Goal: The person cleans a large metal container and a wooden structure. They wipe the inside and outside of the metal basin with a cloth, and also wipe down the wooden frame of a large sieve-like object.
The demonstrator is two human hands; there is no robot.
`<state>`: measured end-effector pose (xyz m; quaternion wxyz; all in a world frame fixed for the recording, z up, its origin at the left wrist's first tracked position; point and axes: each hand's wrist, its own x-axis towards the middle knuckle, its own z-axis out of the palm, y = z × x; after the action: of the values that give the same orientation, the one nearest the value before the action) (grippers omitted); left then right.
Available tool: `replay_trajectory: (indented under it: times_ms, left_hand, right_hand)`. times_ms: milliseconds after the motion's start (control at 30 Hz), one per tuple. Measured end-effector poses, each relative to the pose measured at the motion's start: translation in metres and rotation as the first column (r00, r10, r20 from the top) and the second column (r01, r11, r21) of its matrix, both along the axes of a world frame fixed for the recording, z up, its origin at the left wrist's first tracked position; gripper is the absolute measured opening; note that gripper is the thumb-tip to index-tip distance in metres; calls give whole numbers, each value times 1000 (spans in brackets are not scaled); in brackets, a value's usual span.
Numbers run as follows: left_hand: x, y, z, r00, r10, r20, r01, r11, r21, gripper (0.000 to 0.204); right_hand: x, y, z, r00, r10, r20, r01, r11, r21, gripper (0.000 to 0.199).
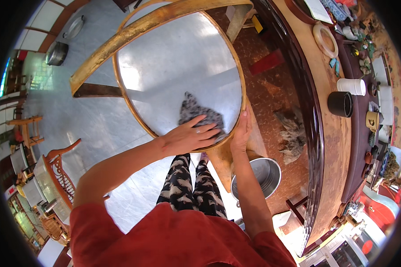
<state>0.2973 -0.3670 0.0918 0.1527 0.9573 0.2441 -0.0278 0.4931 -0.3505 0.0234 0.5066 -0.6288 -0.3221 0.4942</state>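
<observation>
In front of me stands a wooden piece like a chair, with a round, pale, shiny seat in a thin wooden rim and a broad curved rail arching over its far left side. My left hand, a ring on one finger, presses a crumpled grey and black speckled cloth onto the near part of the seat. The cloth sticks out past the fingertips. At the near right edge, my right hand holds the wooden rim, its fingers partly hidden. Below the right forearm is a metal bucket.
A long wooden counter with a dark glossy edge runs along my right. On it are a black cup, white cups, a pale ring and small ornaments. A carved wooden chair stands left; a metal pot is far left.
</observation>
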Motion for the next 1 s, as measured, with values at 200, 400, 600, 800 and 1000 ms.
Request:
replay_trajectory:
  times_ms: [200, 400, 600, 800, 1000]
  left_hand:
    - [19, 10, 2, 999, 30, 9, -31, 995, 94, 34]
    - [-7, -12, -12, 989, -21, 145, 40, 991, -127, 41]
    - [-120, -3, 8, 998, -46, -33, 38, 979, -202, 48]
    - [-95, -34, 24, 872, 487, 52, -489, 872, 31, 35]
    - [-59, -112, -38, -418, 821, 388, -856, -214, -470, 52]
  right_hand:
    - [-9, -1, 14, 997, 14, 77, -13, 1000, -15, 54]
    - [-1, 3, -3, 1000, 13, -19, -13, 1000, 20, 53]
    - [-5, -1, 6, 998, 55, 5, -55, 998, 19, 52]
    - [13, -2, 3, 592, 32, 806, -240, 961, 138, 36]
    - [-101, 16, 94, 451, 431, 781, -882, 350, 316, 41]
